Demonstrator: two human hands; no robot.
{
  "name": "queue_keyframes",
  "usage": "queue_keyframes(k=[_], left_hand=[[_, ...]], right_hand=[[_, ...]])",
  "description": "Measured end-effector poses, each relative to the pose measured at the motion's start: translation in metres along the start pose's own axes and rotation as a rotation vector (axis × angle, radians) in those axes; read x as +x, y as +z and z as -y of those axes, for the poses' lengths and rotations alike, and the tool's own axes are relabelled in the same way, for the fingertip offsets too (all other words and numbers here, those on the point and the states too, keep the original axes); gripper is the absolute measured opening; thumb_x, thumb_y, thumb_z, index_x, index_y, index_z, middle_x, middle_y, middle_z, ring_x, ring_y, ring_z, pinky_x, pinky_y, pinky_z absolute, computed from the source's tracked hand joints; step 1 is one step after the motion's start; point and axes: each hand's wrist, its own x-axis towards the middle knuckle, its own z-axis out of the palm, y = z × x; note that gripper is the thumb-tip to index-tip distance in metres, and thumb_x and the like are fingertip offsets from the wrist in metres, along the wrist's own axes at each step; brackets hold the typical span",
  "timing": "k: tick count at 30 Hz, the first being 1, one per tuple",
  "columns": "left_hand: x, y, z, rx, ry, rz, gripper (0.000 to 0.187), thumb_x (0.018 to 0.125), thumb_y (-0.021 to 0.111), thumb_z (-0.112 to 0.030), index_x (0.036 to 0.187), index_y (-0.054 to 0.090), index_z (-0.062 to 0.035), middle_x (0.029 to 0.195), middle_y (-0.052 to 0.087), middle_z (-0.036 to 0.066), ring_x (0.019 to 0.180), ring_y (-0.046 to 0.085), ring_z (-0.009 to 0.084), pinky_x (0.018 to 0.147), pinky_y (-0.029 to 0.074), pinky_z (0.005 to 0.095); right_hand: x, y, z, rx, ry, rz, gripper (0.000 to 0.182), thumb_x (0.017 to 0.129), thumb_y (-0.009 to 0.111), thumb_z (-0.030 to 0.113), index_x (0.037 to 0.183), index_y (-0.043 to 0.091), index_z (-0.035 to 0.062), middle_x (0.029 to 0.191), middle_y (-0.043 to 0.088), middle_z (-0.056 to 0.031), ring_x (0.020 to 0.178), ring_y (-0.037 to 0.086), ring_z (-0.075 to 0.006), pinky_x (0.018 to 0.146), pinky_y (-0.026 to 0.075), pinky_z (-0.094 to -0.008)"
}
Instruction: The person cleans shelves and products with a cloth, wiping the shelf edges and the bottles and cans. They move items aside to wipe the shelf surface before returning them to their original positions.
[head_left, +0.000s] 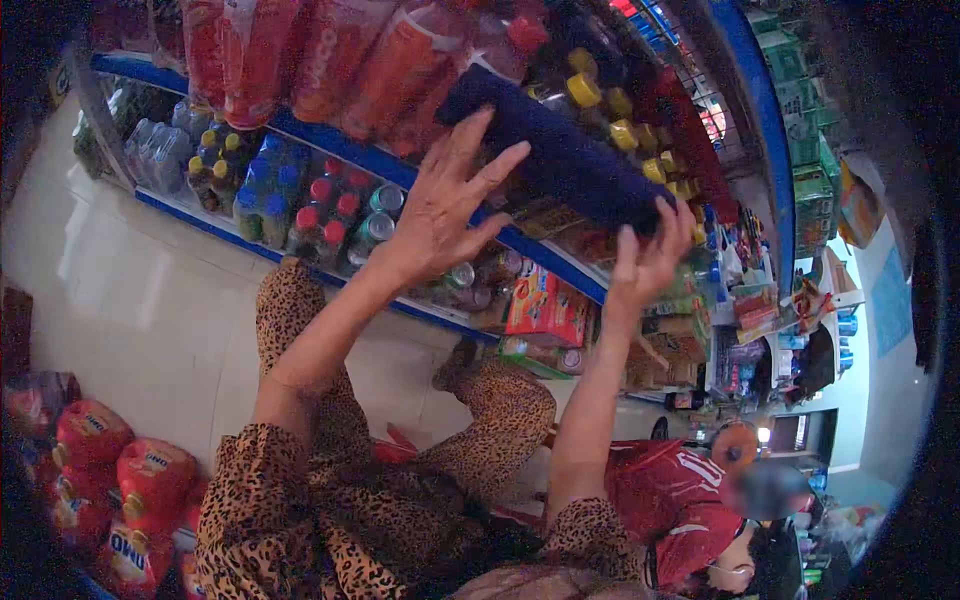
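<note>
A long dark blue flat piece (570, 150), soft-edged like folded cloth, slants across the middle shelf in front of the bottles. My left hand (440, 205) is open by its upper left end, fingers spread and their tips overlapping its edge. At its lower right end my right hand (652, 258) has its fingers curled over the corner, with the thumb in front. Behind the left hand stand large bottles of red drink (345, 65). Yellow-capped bottles (625, 130) line up just beyond the blue piece.
Below, a blue-edged shelf holds small bottles with red caps (335, 195), cans (378, 225) and a red carton (545, 305). Red detergent packs (125, 470) sit at lower left on the tiled floor (140, 270). A person in a red shirt (680, 500) is close on my right.
</note>
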Motion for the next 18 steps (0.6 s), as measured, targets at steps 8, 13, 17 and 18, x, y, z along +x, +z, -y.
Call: queue_keyframes(k=[8,13,17,18], left_hand=[[-0.002,0.008,-0.003,0.12,-0.063,0.087,0.072,0.068,0.066,-0.017,0.132,0.034,-0.0231,0.137,0.021,0.024,0.123,0.027,0.0404,0.101,0.024,0.0456],[-0.004,0.013,-0.006,0.144,-0.063,0.055,0.068,0.068,0.065,-0.015,0.129,0.038,-0.0239,0.134,0.026,0.022,0.119,0.034,0.0386,0.098,0.029,0.0445],[-0.005,0.007,-0.005,0.147,-0.107,0.11,0.057,0.07,0.065,-0.016,0.123,0.045,-0.0231,0.129,0.033,0.02,0.113,0.041,0.0368,0.094,0.033,0.0439],[-0.006,0.005,-0.003,0.159,-0.114,0.122,0.054,0.07,0.064,-0.016,0.121,0.046,-0.0227,0.128,0.034,0.02,0.111,0.042,0.0365,0.093,0.034,0.0439]], right_hand=[[-0.015,0.022,-0.018,-0.384,-0.173,0.062,0.05,0.062,0.062,0.006,0.111,0.052,0.0095,0.131,0.028,-0.019,0.121,0.029,-0.0359,0.099,0.024,-0.0445],[-0.031,0.023,-0.038,-0.327,-0.12,0.032,0.049,0.064,0.062,0.004,0.111,0.052,0.0113,0.126,0.033,-0.0189,0.118,0.031,-0.0366,0.098,0.026,-0.044],[-0.054,0.029,-0.049,-0.298,-0.018,0.087,0.047,0.065,0.06,0.001,0.111,0.052,0.011,0.123,0.034,-0.0192,0.117,0.032,-0.0364,0.097,0.029,-0.043],[-0.061,0.031,-0.052,-0.3,0.004,0.108,0.047,0.066,0.06,0.0,0.111,0.052,0.0109,0.123,0.034,-0.0193,0.117,0.033,-0.0363,0.096,0.03,-0.0426]])
